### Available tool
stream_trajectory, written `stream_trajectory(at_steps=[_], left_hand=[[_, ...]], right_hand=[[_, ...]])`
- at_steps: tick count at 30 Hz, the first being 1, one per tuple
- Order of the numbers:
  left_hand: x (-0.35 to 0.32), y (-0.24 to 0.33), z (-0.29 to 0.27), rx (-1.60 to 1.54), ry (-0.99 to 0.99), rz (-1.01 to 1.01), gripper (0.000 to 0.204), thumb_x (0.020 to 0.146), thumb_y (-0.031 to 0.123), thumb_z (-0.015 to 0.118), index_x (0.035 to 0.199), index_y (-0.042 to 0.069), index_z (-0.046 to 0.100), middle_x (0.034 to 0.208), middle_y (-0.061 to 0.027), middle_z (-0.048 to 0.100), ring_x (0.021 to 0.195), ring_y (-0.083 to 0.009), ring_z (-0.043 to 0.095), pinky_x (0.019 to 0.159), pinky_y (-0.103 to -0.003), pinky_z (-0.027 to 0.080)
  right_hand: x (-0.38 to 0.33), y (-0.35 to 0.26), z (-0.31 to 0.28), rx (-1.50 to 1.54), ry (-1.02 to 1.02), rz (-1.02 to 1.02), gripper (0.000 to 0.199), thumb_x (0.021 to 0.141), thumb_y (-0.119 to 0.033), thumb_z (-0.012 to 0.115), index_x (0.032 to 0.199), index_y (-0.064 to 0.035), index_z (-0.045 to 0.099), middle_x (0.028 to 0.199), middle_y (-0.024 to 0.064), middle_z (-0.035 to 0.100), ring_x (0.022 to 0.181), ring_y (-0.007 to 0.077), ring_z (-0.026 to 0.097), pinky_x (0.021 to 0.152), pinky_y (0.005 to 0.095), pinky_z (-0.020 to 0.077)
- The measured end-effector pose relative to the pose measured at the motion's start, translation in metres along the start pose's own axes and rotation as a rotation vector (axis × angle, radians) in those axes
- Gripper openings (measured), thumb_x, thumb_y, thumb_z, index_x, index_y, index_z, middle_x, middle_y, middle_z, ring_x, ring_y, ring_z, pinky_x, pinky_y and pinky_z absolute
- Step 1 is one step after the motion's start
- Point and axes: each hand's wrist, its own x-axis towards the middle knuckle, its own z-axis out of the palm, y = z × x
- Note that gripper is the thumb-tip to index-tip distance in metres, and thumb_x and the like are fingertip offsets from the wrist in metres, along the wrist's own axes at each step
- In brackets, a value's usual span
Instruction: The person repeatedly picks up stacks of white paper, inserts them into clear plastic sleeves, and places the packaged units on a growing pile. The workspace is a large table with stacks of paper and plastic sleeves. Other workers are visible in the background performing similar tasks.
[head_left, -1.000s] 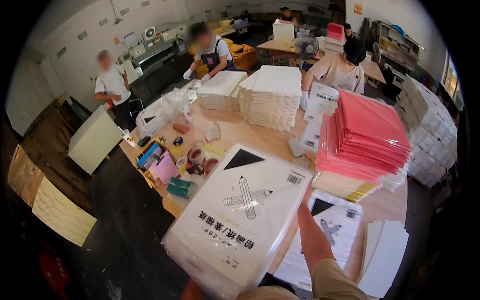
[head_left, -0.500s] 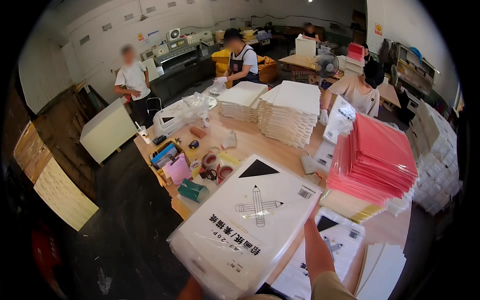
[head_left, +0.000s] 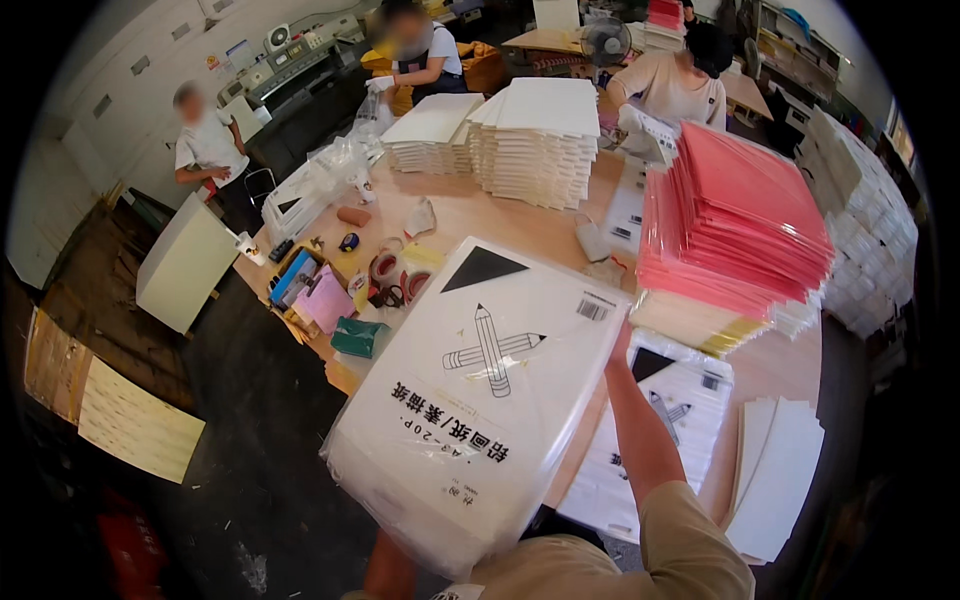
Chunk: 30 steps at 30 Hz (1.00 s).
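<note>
I hold a big white plastic-wrapped pack of paper [head_left: 480, 400], printed with a black triangle and crossed pencils, tilted over the near edge of the wooden table [head_left: 500, 225]. My right hand [head_left: 620, 345] grips its far right edge, fingers curled over the rim. My left forearm [head_left: 388, 572] runs under the pack's near corner; that hand is hidden beneath the pack and bears it from below. A second pack of the same kind [head_left: 660, 430] lies flat on the table under my right arm.
A tall stack of pink wrapped packs [head_left: 745, 220] stands at the right, white paper stacks [head_left: 540, 130] at the back. Tape rolls [head_left: 385, 268], a green box [head_left: 358, 337] and small tools sit at the left edge. Loose white sheets [head_left: 775, 470] lie near right. Three people work beyond.
The pack stays in both my hands and has tipped slightly toward me. My view has swung a little, so the table and the people behind sit differently in the picture.
</note>
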Motion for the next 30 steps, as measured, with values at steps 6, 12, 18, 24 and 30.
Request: stream_trajectory(at_steps=[6,12,18,24,30], left_hand=[[-0.003,0.006,-0.006,-0.015,0.0,0.025,0.032,0.101,0.027,0.054,0.12,0.002,0.052,0.112,-0.01,0.06,0.1,-0.0193,0.058,0.092,-0.036,0.048],[-0.016,0.003,-0.015,-0.024,0.015,0.026,0.032,0.1,0.027,0.054,0.12,0.002,0.052,0.112,-0.01,0.06,0.1,-0.0193,0.058,0.092,-0.036,0.047],[0.008,0.011,-0.029,-0.083,-0.07,0.005,0.031,0.1,0.027,0.054,0.12,0.002,0.052,0.113,-0.01,0.06,0.1,-0.0193,0.058,0.092,-0.036,0.047],[0.039,-0.014,-0.045,-0.056,-0.153,0.052,0.031,0.1,0.026,0.054,0.12,0.002,0.052,0.113,-0.01,0.06,0.1,-0.0193,0.058,0.093,-0.036,0.047],[0.029,-0.05,-0.045,-0.001,-0.078,0.145,0.031,0.1,0.026,0.055,0.12,0.002,0.052,0.113,-0.0099,0.06,0.101,-0.0193,0.058,0.093,-0.036,0.047]], right_hand=[[-0.022,-0.087,0.079,0.315,-0.103,0.075,0.067,0.097,-0.061,0.045,0.125,-0.001,0.055,0.114,0.0115,0.063,0.101,0.0193,0.061,0.089,0.0323,0.0503],[-0.026,-0.082,0.082,0.009,-0.006,0.044,0.055,0.095,-0.056,0.053,0.097,-0.002,0.064,0.098,0.0093,0.066,0.086,0.0148,0.063,0.072,0.0293,0.052],[-0.017,-0.078,0.08,0.021,0.054,-0.026,0.057,0.098,-0.052,0.051,0.096,0.0019,0.071,0.092,0.0094,0.069,0.09,0.0143,0.062,0.086,0.0302,0.048],[-0.035,-0.111,0.104,-0.053,-0.174,-0.059,0.046,0.099,-0.041,0.056,0.097,0.0021,0.071,0.089,0.0065,0.069,0.082,0.0124,0.061,0.078,0.0267,0.0477],[-0.039,-0.112,0.11,-0.072,-0.049,-0.064,0.032,0.096,-0.029,0.064,0.084,-0.0003,0.072,0.076,0.0005,0.064,0.067,0.0077,0.055,0.062,0.0232,0.0443]])
